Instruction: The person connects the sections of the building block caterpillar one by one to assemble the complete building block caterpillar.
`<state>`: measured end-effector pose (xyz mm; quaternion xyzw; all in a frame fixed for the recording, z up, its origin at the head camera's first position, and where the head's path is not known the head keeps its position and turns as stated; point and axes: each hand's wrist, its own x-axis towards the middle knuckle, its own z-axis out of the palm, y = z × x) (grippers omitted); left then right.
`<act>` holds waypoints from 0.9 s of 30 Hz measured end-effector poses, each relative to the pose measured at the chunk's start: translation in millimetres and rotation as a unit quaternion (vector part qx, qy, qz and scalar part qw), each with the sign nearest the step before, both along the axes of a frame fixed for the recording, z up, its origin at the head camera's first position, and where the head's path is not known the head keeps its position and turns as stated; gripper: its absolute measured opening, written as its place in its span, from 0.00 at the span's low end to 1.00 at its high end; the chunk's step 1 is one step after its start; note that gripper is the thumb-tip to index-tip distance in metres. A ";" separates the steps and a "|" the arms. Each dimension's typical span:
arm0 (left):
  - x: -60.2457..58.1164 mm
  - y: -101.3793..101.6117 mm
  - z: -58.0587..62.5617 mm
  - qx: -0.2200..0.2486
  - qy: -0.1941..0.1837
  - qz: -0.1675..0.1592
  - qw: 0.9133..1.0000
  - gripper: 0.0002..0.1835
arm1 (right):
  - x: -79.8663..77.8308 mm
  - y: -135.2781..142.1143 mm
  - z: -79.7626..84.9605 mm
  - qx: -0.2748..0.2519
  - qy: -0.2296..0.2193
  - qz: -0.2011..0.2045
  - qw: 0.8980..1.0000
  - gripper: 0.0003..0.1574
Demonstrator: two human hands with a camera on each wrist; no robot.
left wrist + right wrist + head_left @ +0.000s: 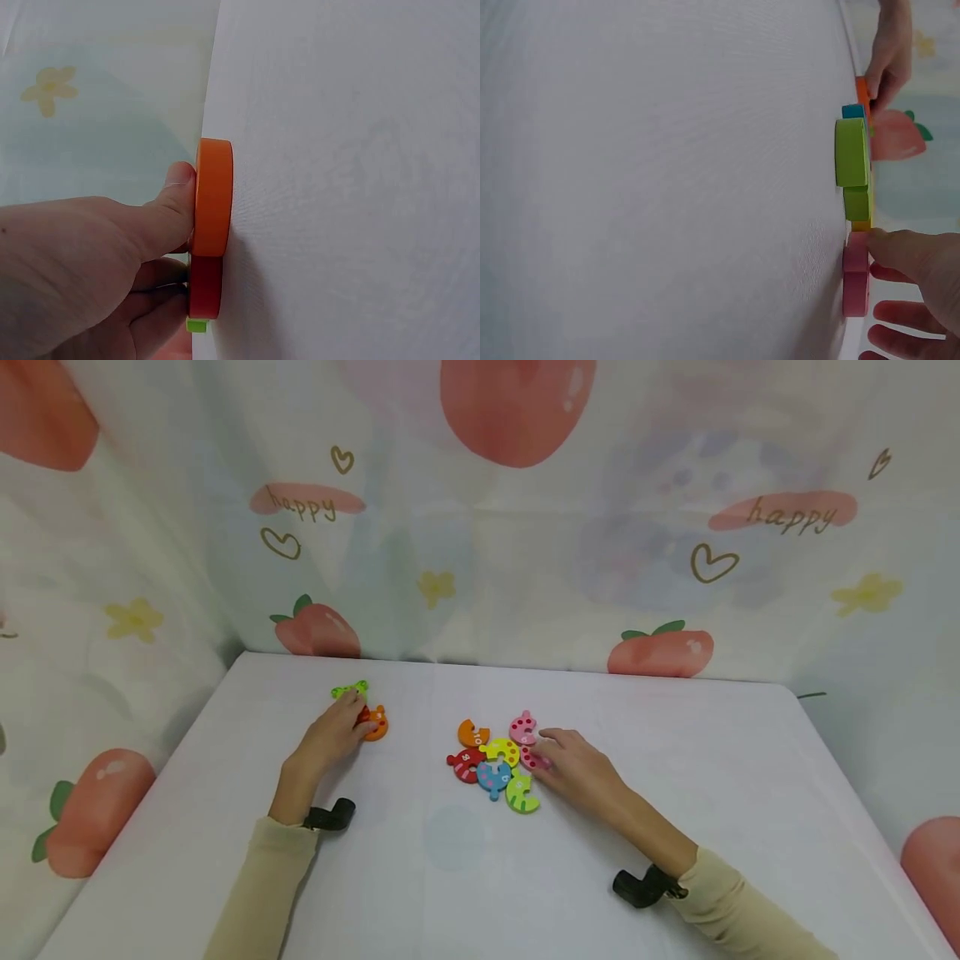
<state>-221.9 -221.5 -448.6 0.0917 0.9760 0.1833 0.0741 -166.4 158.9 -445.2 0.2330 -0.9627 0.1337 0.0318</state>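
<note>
My left hand (333, 731) lies over a small group at the table's left. Its thumb touches an orange curved puzzle piece (214, 196), and the other fingers rest at a red piece (205, 288). A green piece (349, 690) pokes out beyond those fingers. My right hand (581, 768) has spread fingers beside a cluster near the middle. Its thumb touches a pink spotted piece (534, 758), seen edge-on in the right wrist view. Another pink piece (522, 727) sits just behind. The fingers partly hide the nearer pink piece.
Left of the pink pieces lie a yellow piece (501, 750), an orange piece (472, 733), a red piece (467, 766), a blue piece (494, 778) and a green striped piece (521, 793). They rest close together on the white table (465, 893). A printed curtain (517, 552) hangs behind.
</note>
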 end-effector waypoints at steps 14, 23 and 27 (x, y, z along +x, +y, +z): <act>-0.3 -5.2 -1.0 0.019 -0.009 -0.003 1.000 0.34 | -3.8 15.2 -4.6 -0.058 -0.062 -0.017 0.996 0.22; -2.0 -4.8 -2.2 0.016 -0.015 0.002 1.000 0.34 | -6.0 17.2 -4.6 -0.078 -0.073 -0.018 0.994 0.21; -1.3 -4.6 -2.5 0.018 -0.016 0.003 1.000 0.34 | -6.8 13.9 -4.6 -0.070 -0.068 -0.028 0.995 0.21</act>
